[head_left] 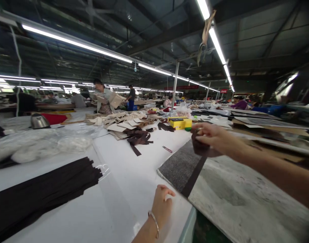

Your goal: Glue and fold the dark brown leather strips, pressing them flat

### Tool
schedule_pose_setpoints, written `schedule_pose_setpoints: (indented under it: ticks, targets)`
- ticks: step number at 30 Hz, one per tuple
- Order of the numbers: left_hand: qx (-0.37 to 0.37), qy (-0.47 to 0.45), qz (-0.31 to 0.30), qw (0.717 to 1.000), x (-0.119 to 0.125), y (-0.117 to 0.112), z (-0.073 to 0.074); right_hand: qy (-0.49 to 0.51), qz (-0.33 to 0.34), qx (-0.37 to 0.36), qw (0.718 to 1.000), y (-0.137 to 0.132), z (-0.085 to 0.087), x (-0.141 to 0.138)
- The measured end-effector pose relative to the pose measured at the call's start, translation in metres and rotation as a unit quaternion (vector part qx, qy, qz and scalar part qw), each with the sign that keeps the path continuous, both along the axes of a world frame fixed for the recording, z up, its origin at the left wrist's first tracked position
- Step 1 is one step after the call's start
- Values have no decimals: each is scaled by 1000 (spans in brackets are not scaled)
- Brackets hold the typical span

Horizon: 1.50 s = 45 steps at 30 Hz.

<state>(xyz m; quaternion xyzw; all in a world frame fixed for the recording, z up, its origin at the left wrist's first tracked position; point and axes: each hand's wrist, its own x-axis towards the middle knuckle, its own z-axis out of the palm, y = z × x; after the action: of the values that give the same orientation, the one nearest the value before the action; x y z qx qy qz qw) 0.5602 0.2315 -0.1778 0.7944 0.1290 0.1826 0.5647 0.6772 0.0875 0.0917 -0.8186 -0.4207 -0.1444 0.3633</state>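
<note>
My right hand (212,136) reaches out over the table and pinches a dark brown strip of material (197,161) that hangs down across a grey carpet-like pad (178,165). My left hand (161,206), with a thin bracelet at the wrist, rests near the table's front edge with its fingers curled in; I see nothing in it. A fan of black strips (43,190) lies on the white tabletop (126,175) to the left.
Brown strips (138,138) and beige cut pieces (119,123) are piled mid-table, next to a yellow box (180,123). Clear plastic bags (40,143) lie at left. A worn grey board (243,199) covers the right side. Other people work at far tables.
</note>
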Motion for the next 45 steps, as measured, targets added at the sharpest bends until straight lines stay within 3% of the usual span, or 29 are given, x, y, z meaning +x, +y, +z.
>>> schedule_pose_setpoints:
  ticks: [2, 5, 8, 11, 15, 21, 29, 34, 41, 45]
  targets:
    - [-83, 12, 4, 996, -25, 10, 9, 54, 59, -24, 996, 24, -36, -27]
    - [-178, 7, 23, 984, -81, 25, 32, 73, 101, -33, 992, 55, -79, -74]
    - [-221, -37, 81, 971, -143, 37, 56, 100, 163, -27, 981, 85, -108, -121]
    - [-225, -90, 183, 953, -193, 45, 70, 143, 230, -30, 962, 112, -125, -162]
    - [-202, -132, 286, 927, -235, 58, 70, 116, 294, -77, 945, 144, -131, -203]
    - [-243, -150, 313, 906, -281, 88, 69, 41, 419, -129, 898, 182, -128, -258]
    - [-241, -178, 333, 894, -346, 108, 57, 59, 451, -162, 876, 221, -119, -314]
    - [-230, -212, 323, 894, -358, 114, 57, 100, 454, -199, 863, 242, -119, -340]
    - [-308, -231, 284, 878, -373, 120, 72, 345, 522, -197, 754, 257, -124, -342]
    - [-344, -230, 298, 860, -392, 120, 70, 438, 537, -194, 694, 246, -146, -333]
